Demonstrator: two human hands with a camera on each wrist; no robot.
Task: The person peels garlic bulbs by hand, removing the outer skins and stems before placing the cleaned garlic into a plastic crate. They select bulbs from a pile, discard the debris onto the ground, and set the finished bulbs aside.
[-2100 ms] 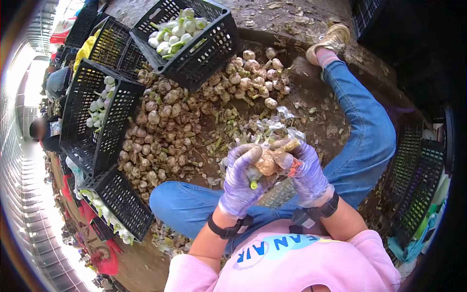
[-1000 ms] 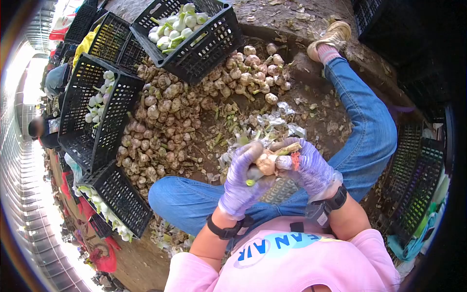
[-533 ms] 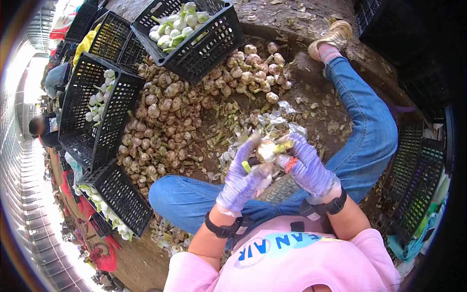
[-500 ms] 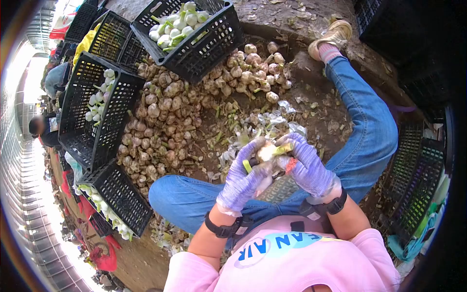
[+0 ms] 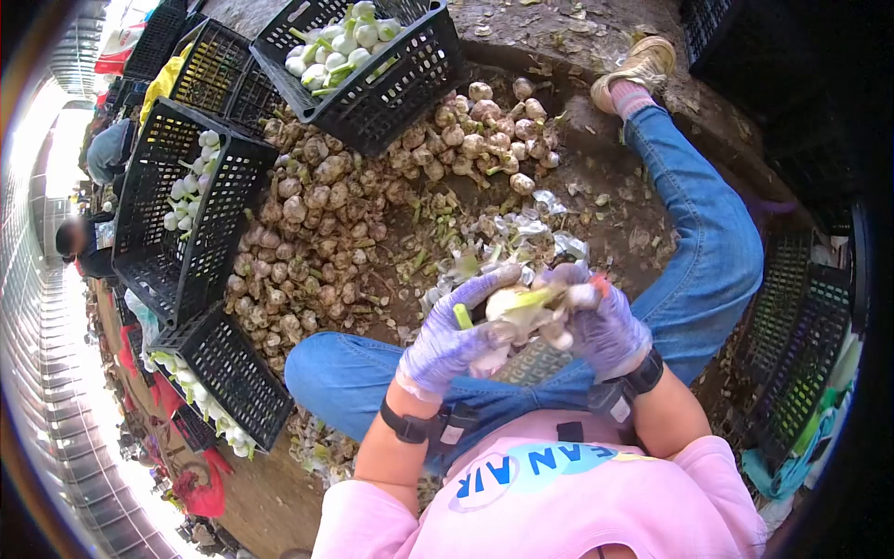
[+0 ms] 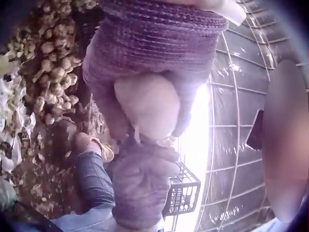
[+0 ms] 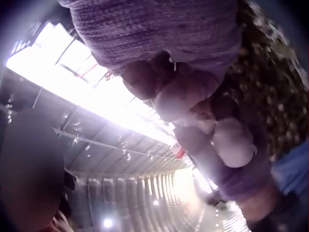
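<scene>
Both of my hands wear purple knit gloves and meet over my lap around one garlic bulb (image 5: 509, 305) with a green stalk stub. My left hand (image 5: 447, 337) grips the bulb from the left and below; in the left wrist view its fingers curl round the pale bulb (image 6: 147, 112). My right hand (image 5: 601, 321) pinches the bulb's right side, where pale skin hangs loose. In the right wrist view the bulb (image 7: 232, 142) sits past the gloved right fingers (image 7: 186, 92).
A heap of unpeeled garlic (image 5: 317, 224) covers the dirt ahead. Black crates (image 5: 386, 88) hold cleaned white bulbs at the top and left (image 5: 177, 224). Peelings (image 5: 521, 238) lie in front of my hands. My jeans legs (image 5: 698, 233) stretch right and left. More crates stand at the right (image 5: 792, 345).
My right hand has pulled away to the right, stripping skin from the bulb. The left hand has turned the bulb, now showing whiter, and both hands sit slightly lower.
</scene>
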